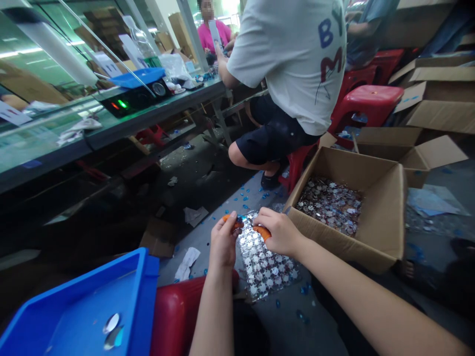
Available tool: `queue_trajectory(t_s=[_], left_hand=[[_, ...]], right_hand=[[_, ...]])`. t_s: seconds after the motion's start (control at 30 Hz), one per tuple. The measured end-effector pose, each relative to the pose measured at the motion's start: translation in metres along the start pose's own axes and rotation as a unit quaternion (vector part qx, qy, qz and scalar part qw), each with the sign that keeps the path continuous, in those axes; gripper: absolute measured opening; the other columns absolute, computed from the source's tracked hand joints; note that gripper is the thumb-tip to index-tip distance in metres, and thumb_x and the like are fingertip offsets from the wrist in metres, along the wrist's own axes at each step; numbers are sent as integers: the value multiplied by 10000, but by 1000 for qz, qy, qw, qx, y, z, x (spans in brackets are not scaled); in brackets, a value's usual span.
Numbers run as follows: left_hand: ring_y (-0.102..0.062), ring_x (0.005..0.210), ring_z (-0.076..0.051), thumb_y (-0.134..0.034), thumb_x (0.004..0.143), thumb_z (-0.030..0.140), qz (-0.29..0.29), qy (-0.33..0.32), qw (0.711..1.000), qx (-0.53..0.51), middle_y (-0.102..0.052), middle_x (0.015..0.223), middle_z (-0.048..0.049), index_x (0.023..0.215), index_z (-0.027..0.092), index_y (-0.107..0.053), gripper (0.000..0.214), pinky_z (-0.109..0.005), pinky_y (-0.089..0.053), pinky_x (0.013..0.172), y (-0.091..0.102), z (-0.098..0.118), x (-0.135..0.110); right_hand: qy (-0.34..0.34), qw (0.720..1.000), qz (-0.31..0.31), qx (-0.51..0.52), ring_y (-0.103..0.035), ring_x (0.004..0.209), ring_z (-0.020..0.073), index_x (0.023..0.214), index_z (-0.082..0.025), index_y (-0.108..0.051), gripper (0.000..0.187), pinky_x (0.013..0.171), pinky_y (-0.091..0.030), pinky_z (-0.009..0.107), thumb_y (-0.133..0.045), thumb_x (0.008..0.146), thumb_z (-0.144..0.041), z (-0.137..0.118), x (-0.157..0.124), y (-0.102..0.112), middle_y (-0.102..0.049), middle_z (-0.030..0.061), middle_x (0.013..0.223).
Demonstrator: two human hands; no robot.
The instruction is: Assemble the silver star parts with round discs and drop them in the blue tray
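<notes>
My left hand [223, 241] and my right hand [279, 231] are both closed on the orange handles of a small tool [261, 231], likely pliers or snips, one hand on each side. Its tip meets the top edge of a shiny sheet [265, 264] covered with small flower-shaped pieces, which hangs down between my arms. A tiny blue bit shows at the fingertips of my left hand. A blue plastic tray [92, 306] at the lower left holds two shiny oval pieces [111, 329].
An open cardboard box [386, 217] of loose shiny pieces stands to the right. A person in a white shirt [297, 54] sits on a red stool ahead, another in pink beyond. A workbench [111, 123] runs along the left. Blue bits litter the floor. A red stool [174, 311] is under me.
</notes>
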State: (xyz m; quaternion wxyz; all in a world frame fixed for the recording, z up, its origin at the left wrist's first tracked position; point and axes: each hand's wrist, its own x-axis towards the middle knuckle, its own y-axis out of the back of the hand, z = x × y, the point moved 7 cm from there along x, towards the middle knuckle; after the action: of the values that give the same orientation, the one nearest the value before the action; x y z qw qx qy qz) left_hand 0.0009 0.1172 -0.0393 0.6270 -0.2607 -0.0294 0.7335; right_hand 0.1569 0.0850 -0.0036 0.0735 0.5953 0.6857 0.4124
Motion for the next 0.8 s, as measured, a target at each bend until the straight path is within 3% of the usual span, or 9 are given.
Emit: queue_trajectory(t_s=[0.27,0.53,0.67,0.8], left_hand=[[-602,685,-120,-883,655,418,-30,-53,997,55,-640,733,-22,800,121,-697,380,-199,-411,588,1,2,2],[-622,682,-130,-923,575,392,6,-30,1000,-2,-650,726,-11,800,127,-680,424,-205,-429,596,2,7,0],[-626,684,-129,-912,597,381,25,-39,999,-13,-662,754,-10,818,139,-681,401,-212,-438,617,7,8,0],[-619,696,-160,-867,667,449,29,-66,989,130,-675,747,-50,851,138,-720,390,-223,-411,608,15,7,6]], right_hand=[[-8,1000,20,2,-569,763,165,928,-188,-658,143,674,-423,264,-566,863,-99,-1,2,6,-586,43,905],[6,999,31,23,-569,780,161,942,-189,-670,153,688,-431,266,-562,873,-104,-4,1,8,-591,48,924],[-14,992,56,108,-546,746,153,895,-177,-673,153,662,-424,269,-574,845,-72,1,4,14,-580,45,883],[-79,953,115,270,-475,651,128,831,-176,-669,22,573,-370,260,-691,832,-173,18,9,29,-548,17,787]])
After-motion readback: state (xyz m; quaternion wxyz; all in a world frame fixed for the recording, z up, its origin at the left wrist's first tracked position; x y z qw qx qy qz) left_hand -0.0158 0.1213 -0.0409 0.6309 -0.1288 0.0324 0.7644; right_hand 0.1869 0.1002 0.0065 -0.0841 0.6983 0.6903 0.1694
